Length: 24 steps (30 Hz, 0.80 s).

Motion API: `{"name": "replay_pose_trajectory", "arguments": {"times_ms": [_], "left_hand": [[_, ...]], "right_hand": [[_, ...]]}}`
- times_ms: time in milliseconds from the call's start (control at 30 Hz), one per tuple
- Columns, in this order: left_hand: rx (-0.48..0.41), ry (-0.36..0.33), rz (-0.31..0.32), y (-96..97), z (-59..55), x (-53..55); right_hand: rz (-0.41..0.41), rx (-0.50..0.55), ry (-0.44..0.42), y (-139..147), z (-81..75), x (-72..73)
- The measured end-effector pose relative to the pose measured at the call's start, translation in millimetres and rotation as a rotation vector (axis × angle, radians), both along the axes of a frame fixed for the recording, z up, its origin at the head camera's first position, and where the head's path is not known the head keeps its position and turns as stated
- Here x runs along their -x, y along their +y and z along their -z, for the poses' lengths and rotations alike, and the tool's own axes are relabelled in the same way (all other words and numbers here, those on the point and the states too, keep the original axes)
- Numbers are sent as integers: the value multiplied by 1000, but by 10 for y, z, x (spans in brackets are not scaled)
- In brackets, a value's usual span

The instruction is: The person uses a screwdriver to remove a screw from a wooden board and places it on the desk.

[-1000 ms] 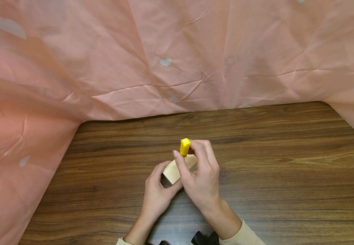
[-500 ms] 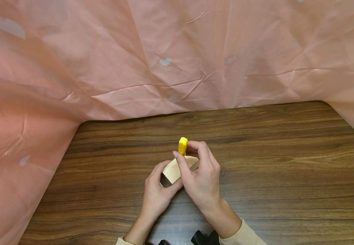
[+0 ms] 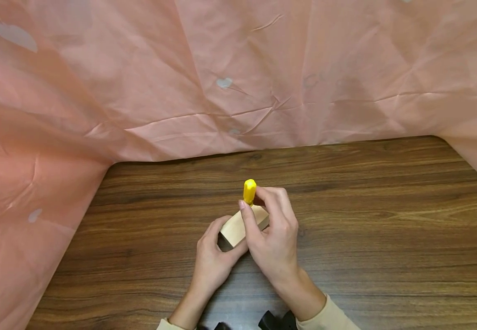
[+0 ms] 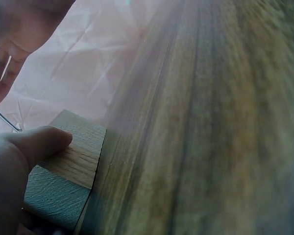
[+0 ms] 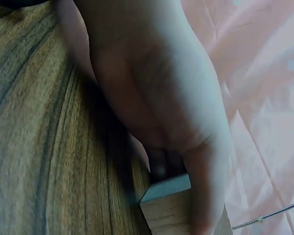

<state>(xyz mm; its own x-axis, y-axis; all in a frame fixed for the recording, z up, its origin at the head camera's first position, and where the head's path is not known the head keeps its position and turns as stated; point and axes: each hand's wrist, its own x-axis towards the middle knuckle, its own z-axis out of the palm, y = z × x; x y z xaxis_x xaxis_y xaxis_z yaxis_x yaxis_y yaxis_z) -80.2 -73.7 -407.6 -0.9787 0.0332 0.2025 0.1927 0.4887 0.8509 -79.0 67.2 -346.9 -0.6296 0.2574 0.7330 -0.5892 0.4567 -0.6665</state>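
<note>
My right hand (image 3: 273, 236) pinches the yellow handle of a screwdriver (image 3: 249, 190) between thumb and fingers, above a pale wooden block (image 3: 237, 228). The handle stands nearly upright in the head view. My left hand (image 3: 215, 256) grips the block from the left and near side, its thumb (image 4: 49, 141) lying across it in the left wrist view. A threaded screw (image 5: 246, 224) sticks out of the block in the right wrist view, and the metal screwdriver shaft (image 5: 284, 209) meets its head. The left hand's other fingers are mostly hidden behind the block.
The hands work over a dark wood-grain table (image 3: 366, 220). A pink curtain (image 3: 160, 82) with pale hearts hangs along its back and sides. Black objects (image 3: 277, 321) lie at the bottom edge of the head view, between the forearms.
The screwdriver handle tipped slightly left and then came back right and a little up, with the right thumb and fingers shifting on it. The left hand and block stay nearly still.
</note>
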Motion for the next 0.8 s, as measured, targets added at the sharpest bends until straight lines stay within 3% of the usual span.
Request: {"name": "replay_pose_trajectory", "arguments": {"times_ms": [800], "left_hand": [[-9, -19, 2, -1, -1, 7]], "right_hand": [[38, -2, -19, -6, 10, 5]]}}
